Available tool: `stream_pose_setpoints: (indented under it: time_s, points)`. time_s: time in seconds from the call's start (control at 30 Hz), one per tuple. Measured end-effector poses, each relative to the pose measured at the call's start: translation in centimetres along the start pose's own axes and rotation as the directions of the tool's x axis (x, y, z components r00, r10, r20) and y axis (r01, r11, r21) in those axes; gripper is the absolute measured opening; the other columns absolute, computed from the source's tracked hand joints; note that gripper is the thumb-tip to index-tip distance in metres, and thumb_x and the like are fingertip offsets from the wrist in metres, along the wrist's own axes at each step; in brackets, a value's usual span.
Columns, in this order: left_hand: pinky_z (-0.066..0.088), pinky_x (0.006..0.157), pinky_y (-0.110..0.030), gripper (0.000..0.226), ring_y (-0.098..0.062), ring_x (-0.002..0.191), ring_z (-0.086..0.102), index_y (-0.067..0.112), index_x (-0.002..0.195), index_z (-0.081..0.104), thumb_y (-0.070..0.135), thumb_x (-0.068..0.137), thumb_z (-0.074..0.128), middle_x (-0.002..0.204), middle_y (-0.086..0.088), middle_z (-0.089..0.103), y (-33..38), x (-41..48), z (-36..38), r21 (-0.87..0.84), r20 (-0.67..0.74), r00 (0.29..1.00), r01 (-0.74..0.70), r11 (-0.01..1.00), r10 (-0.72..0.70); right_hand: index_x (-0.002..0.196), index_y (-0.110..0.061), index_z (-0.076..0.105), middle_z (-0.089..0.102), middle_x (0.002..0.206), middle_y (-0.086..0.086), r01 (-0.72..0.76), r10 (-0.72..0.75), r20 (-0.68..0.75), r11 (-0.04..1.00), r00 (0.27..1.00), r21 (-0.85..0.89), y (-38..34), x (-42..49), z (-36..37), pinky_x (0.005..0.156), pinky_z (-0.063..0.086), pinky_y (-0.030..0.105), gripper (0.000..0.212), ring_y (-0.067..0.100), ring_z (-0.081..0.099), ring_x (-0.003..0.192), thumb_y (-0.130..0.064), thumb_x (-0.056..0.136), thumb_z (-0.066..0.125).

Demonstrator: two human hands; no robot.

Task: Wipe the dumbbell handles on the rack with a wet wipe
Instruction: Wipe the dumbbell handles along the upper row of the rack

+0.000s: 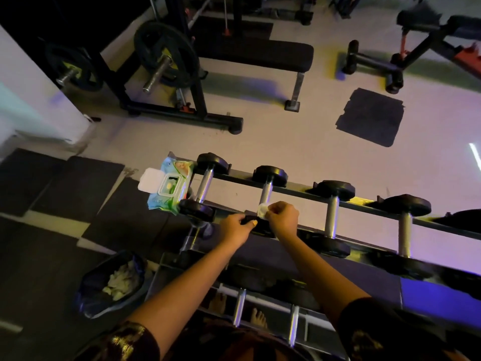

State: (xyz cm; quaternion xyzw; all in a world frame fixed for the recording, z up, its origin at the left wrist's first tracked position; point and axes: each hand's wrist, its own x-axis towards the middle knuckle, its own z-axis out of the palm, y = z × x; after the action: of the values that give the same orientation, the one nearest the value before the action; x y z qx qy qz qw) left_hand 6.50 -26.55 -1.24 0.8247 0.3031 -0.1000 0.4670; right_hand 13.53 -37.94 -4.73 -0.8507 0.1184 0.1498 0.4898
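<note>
Several black-headed dumbbells with chrome handles lie across the top tier of the rack (pixel 299 191). My right hand (pixel 282 217) pinches a white wet wipe (pixel 262 211) pressed against the near end of the second dumbbell's handle (pixel 266 192). My left hand (pixel 235 227) grips that dumbbell's near black head (pixel 256 225). The leftmost dumbbell's handle (pixel 204 185) and those to the right (pixel 331 216) (pixel 404 234) are untouched by my hands. More dumbbells rest on the lower tier (pixel 239 306).
A wet wipe pack (pixel 169 187) with its lid open sits at the rack's left end. A bin (pixel 114 285) holding used wipes stands on the floor at left. Beyond the rack are a flat bench (pixel 255 54), a plate-loaded stand (pixel 161 63) and a floor mat (pixel 371 117).
</note>
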Motion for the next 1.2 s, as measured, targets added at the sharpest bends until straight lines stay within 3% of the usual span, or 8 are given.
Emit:
stream_pose_setpoints:
  time_s: [0.33, 0.5, 0.67, 0.77, 0.87, 0.93, 1.07, 1.2]
  points:
    - [0.053, 0.081, -0.032, 0.040, -0.021, 0.093, 0.067, 0.013, 0.106, 0.075, 0.041, 0.077, 0.077, 0.100, -0.006, 0.074, -0.9, 3.3, 1.9, 0.007, 0.073, 0.980, 0.187, 0.982, -0.187, 0.096, -0.006, 0.073, 0.070, 0.100, 0.011, -0.083, 0.086, 0.040, 0.995, 0.996, -0.056, 0.2, 3.1, 1.6, 0.079, 0.053, 0.029, 0.014, 0.023, 0.067, 0.092, -0.013, 0.084, 0.073]
    - [0.055, 0.087, -0.040, 0.050, -0.024, 0.090, 0.068, 0.009, 0.097, 0.073, 0.046, 0.065, 0.085, 0.094, -0.006, 0.073, -1.5, 5.4, 1.9, -0.034, 0.148, 0.936, 0.327, 0.944, -0.319, 0.092, -0.001, 0.069, 0.062, 0.078, 0.002, -0.036, 0.035, -0.038, 0.999, 0.999, -0.033, -2.6, 6.6, 1.0, 0.069, 0.053, 0.024, 0.009, 0.012, 0.058, 0.070, -0.008, 0.090, 0.062]
    - [0.058, 0.080, -0.044, 0.051, -0.021, 0.078, 0.071, 0.011, 0.083, 0.076, 0.048, 0.050, 0.091, 0.079, -0.004, 0.075, -2.6, 6.3, 2.1, -0.087, 0.179, 0.936, 0.322, 0.943, -0.303, 0.097, -0.002, 0.071, 0.062, 0.077, 0.003, -0.045, 0.042, -0.027, 0.993, 0.999, -0.105, -3.7, 8.0, 0.8, 0.042, 0.036, 0.006, 0.014, 0.003, 0.051, 0.058, -0.012, 0.090, 0.065]
    - [0.059, 0.079, -0.041, 0.040, -0.016, 0.077, 0.071, 0.017, 0.082, 0.078, 0.042, 0.054, 0.091, 0.078, 0.000, 0.075, -3.0, 6.3, 2.2, -0.115, 0.191, 0.949, 0.277, 0.954, -0.253, 0.090, -0.003, 0.073, 0.068, 0.078, 0.005, -0.112, 0.120, 0.040, 0.981, 0.992, -0.158, -2.0, 5.5, 1.0, 0.048, 0.041, 0.004, 0.018, 0.006, 0.060, 0.061, -0.020, 0.083, 0.073]
    - [0.058, 0.072, -0.035, 0.038, -0.012, 0.072, 0.069, 0.015, 0.076, 0.077, 0.044, 0.055, 0.090, 0.073, 0.002, 0.074, -3.2, 6.6, 2.1, -0.107, 0.206, 0.952, 0.252, 0.962, -0.226, 0.083, -0.007, 0.076, 0.073, 0.079, 0.010, -0.097, 0.104, 0.031, 0.981, 0.994, -0.169, -0.5, 2.1, 1.2, 0.066, 0.059, 0.030, 0.008, 0.018, 0.069, 0.071, -0.014, 0.081, 0.073]
    - [0.056, 0.066, -0.037, 0.049, -0.017, 0.067, 0.069, 0.013, 0.068, 0.074, 0.054, 0.046, 0.088, 0.067, 0.000, 0.072, -3.4, 6.7, 2.1, -0.092, 0.207, 0.949, 0.259, 0.961, -0.236, 0.077, -0.009, 0.077, 0.070, 0.070, 0.006, -0.061, 0.060, -0.015, 0.988, 0.998, -0.143, -0.6, 1.4, 1.4, 0.060, 0.053, 0.027, 0.008, 0.015, 0.066, 0.064, -0.011, 0.080, 0.070]
    - [0.059, 0.069, -0.040, 0.067, -0.016, 0.067, 0.070, 0.014, 0.070, 0.075, 0.068, 0.031, 0.082, 0.067, 0.002, 0.073, -4.5, 7.3, 2.8, -0.114, 0.187, 0.953, 0.262, 0.958, -0.238, 0.080, -0.006, 0.076, 0.068, 0.069, 0.004, -0.072, 0.058, -0.120, 0.991, 0.991, -0.114, -2.4, 4.9, 1.8, 0.048, 0.040, 0.006, 0.012, 0.004, 0.056, 0.055, -0.005, 0.085, 0.064]
    - [0.050, 0.059, -0.031, 0.053, -0.015, 0.055, 0.060, 0.009, 0.067, 0.074, 0.053, 0.044, 0.090, 0.060, -0.001, 0.069, -3.6, 6.9, 2.4, -0.136, 0.172, 0.953, 0.272, 0.953, -0.248, 0.090, -0.006, 0.076, 0.069, 0.074, 0.008, -0.036, 0.020, -0.124, 0.991, 0.992, -0.132, -3.9, 8.1, 1.3, 0.050, 0.037, 0.013, 0.010, 0.006, 0.050, 0.054, -0.005, 0.086, 0.066]
